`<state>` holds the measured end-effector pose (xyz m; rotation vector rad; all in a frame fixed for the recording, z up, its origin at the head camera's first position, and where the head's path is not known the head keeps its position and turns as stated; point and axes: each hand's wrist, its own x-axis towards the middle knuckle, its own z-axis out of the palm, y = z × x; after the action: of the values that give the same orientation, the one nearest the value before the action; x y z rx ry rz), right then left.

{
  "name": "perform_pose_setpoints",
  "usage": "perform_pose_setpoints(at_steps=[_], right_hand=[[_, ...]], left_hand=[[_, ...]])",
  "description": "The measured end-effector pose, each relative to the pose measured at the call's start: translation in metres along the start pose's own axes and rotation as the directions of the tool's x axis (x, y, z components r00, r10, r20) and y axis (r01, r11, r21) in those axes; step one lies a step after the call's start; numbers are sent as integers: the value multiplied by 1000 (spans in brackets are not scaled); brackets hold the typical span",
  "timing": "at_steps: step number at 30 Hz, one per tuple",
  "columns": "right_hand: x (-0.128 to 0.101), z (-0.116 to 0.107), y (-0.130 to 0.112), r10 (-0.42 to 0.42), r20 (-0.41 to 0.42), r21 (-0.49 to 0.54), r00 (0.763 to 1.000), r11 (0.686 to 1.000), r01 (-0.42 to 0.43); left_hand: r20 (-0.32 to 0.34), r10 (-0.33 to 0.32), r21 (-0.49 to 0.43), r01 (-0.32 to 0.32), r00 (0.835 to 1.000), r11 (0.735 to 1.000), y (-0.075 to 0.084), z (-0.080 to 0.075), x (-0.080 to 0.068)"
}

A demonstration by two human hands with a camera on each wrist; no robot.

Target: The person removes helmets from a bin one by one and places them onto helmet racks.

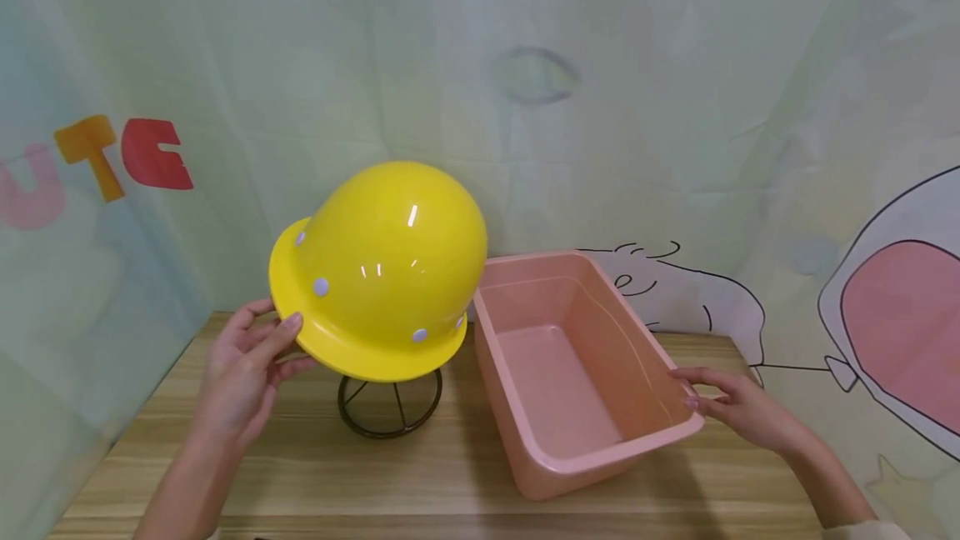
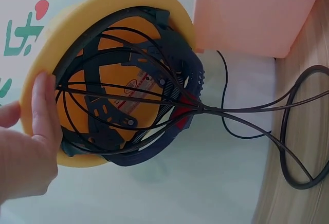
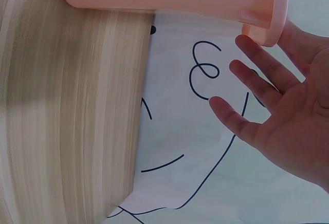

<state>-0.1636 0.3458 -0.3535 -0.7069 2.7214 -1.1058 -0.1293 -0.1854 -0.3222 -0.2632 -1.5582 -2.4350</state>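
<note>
A yellow hard hat (image 1: 397, 257) sits tilted on a dark wire stand (image 1: 390, 432), its brim turned toward the left and front. My left hand (image 1: 240, 365) pinches the left side of the brim, thumb on top and fingers beneath. In the left wrist view, the stand's curved wires (image 2: 200, 108) reach up inside the hat, among the dark suspension straps (image 2: 92, 70). A pink plastic basin (image 1: 502, 373) stands right of the hat, its inside bare. At its right front corner my right hand (image 1: 742, 407) pinches the rim; in the right wrist view its other fingers spread below the lip.
Both objects stand on a wood-grain tabletop (image 1: 300, 473). Behind it hangs a pale curtain (image 1: 360, 65) printed with letters and cartoon drawings, close to the table's back edge. The basin is close beside the hat.
</note>
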Motion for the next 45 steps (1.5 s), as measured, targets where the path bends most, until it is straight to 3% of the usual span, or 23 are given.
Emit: perform_pose_setpoints(at_steps=[8, 15, 22, 36, 45], right_hand=[[-2, 1, -2, 13, -5, 5, 1000, 1000, -13], [-3, 0, 0, -2, 1, 27, 1000, 1000, 2], [-3, 1, 2, -13, -18, 15, 1000, 1000, 13], [0, 0, 1, 18, -17, 12, 1000, 1000, -18], [0, 1, -2, 7, -15, 15, 1000, 1000, -7]], left_hand=[[19, 12, -17, -12, 1000, 1000, 4, 2, 2], [-25, 10, -31, -11, 1000, 999, 2, 2, 1], [-45, -31, -79, 27, 999, 996, -2, -7, 0], [-63, -97, -84, 91, 993, 992, -16, -24, -3], [-26, -116, -144, 112, 993, 983, -22, -30, -4]])
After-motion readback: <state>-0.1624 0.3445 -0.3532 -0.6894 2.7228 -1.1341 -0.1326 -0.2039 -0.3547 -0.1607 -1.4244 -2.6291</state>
